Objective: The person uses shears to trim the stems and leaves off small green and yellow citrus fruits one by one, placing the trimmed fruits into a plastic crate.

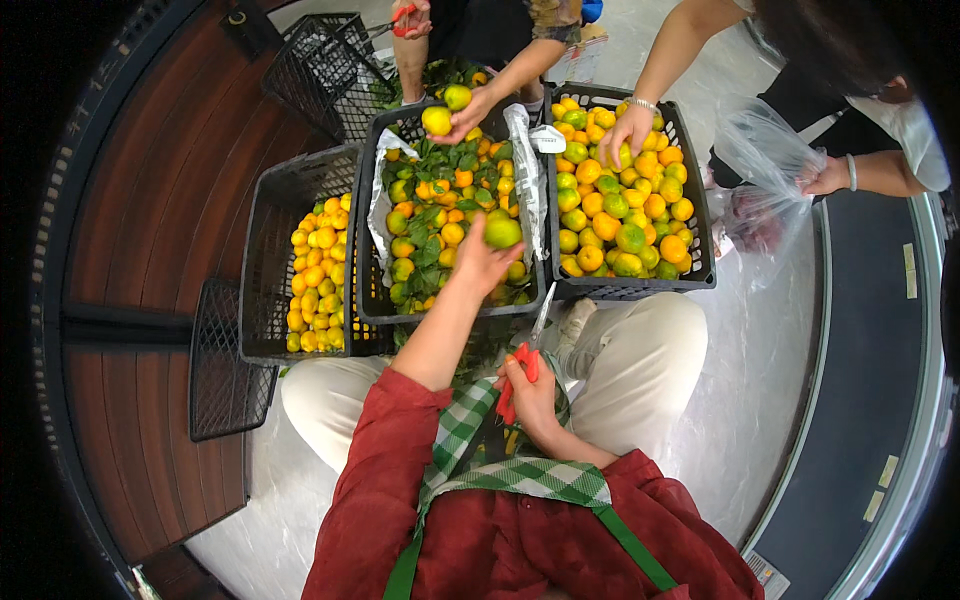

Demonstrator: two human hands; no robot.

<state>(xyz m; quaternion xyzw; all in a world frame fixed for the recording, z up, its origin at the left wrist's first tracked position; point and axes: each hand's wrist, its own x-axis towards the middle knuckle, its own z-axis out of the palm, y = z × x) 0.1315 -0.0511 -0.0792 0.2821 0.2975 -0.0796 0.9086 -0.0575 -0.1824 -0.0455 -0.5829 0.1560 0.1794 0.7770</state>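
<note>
A greenish-yellow mandarin (502, 231) rests in the fingers of my left hand (480, 262), above the middle black crate (450, 312). Loose mandarins (452, 234) with green leaves fill that crate, and white plastic film (529, 180) lines its sides. In my lap, my right hand (536, 397) grips scissors (517, 375) by their red handles. The blades point away from me, towards the gap between the middle and right crates. Beneath my hands is a green-and-white checked apron (529, 478).
Mandarins fill the right crate (637, 285); the left crate (300, 169) holds more. Across from me, one person's hand (469, 116) has two mandarins, the other red-handled scissors (405, 21). At right, another person's hand (628, 135) touches fruit beside a plastic bag (765, 172). A basket (322, 67) stands behind.
</note>
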